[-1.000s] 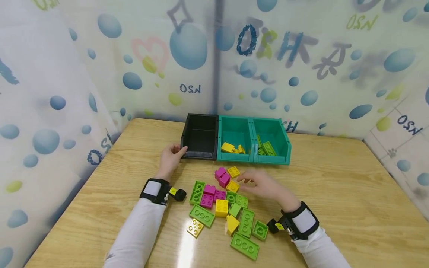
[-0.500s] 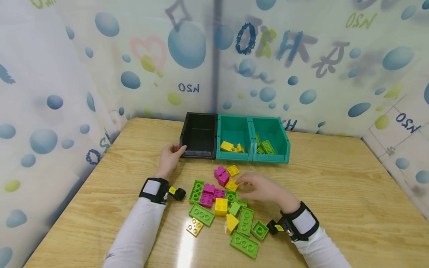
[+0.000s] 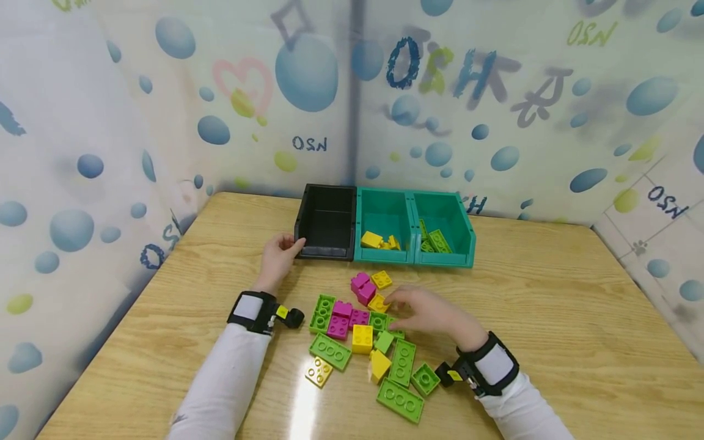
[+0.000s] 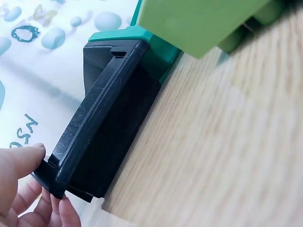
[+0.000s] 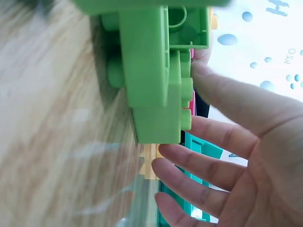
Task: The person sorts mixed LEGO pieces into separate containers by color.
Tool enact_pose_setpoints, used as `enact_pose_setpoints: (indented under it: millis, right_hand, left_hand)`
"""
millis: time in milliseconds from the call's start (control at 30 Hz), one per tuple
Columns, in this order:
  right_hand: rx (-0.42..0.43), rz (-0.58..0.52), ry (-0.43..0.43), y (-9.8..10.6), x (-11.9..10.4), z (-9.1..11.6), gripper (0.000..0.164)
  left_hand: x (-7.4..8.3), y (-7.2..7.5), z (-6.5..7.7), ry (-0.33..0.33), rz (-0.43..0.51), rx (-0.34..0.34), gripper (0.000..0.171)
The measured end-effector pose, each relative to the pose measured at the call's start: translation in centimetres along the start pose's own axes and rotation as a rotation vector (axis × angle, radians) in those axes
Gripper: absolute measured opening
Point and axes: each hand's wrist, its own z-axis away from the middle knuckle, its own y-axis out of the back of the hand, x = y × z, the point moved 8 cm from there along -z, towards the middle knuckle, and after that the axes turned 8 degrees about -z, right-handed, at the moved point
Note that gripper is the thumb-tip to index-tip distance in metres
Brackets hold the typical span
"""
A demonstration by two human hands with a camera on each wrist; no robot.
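Note:
My left hand (image 3: 277, 260) grips the front left corner of a black bin (image 3: 326, 252). In the left wrist view its thumb lies on top of the bin's rim (image 4: 90, 118) and the fingers curl beneath. My right hand (image 3: 431, 315) hovers over the loose toy building bricks, thumb and fingers spread. Its index fingertip is at a yellow brick (image 3: 376, 304), touching or just beside it. The thumb partly covers a light green brick (image 3: 398, 330). In the right wrist view green bricks (image 5: 147, 71) stand in front of the loosely bent fingers, with nothing pinched.
Two teal bins join the black one: the middle bin (image 3: 383, 256) holds yellow bricks (image 3: 373, 239), the right bin (image 3: 443, 260) green ones (image 3: 439, 241). Magenta bricks (image 3: 338, 327), yellow and green bricks lie on the wooden table (image 3: 550, 305). A patterned curtain (image 3: 330, 122) stands behind.
My right hand has shifted slightly left and down to the yellow brick, now partly covering a light green one. My left hand keeps its grip on the black bin.

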Motion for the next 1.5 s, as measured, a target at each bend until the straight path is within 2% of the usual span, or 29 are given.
enact_pose_setpoints:
  millis: [267, 433, 733, 1033, 1133, 1500]
  right_hand:
    - [-0.034, -0.029, -0.038, -0.2, 0.4, 0.1, 0.041]
    - [-0.053, -0.031, -0.027, -0.1, 0.5, 0.3, 0.039]
    - [-0.111, -0.108, -0.056, -0.6, 0.8, 0.1, 0.037]
    - [-0.139, -0.145, -0.113, -0.5, 0.1, 0.6, 0.056]
    - [-0.160, -0.172, -0.136, -0.7, -0.3, 0.8, 0.056]
    - [-0.134, -0.003, -0.145, -1.1, -0.4, 0.5, 0.045]
  left_hand:
    - [-0.2, 0.0, 0.0, 0.014, -0.001, -0.006, 0.031]
    - [-0.2, 0.0, -0.1, 0.011, -0.012, -0.006, 0.031]
    - [-0.1, 0.1, 0.0, 0.005, -0.011, -0.005, 0.030]
    - [-0.2, 0.0, -0.2, 0.009, -0.015, -0.002, 0.031]
    - [-0.1, 0.0, -0.2, -0.001, -0.009, 0.000, 0.031]
    - [-0.3, 0.0, -0.2, 0.000, -0.010, -0.007, 0.031]
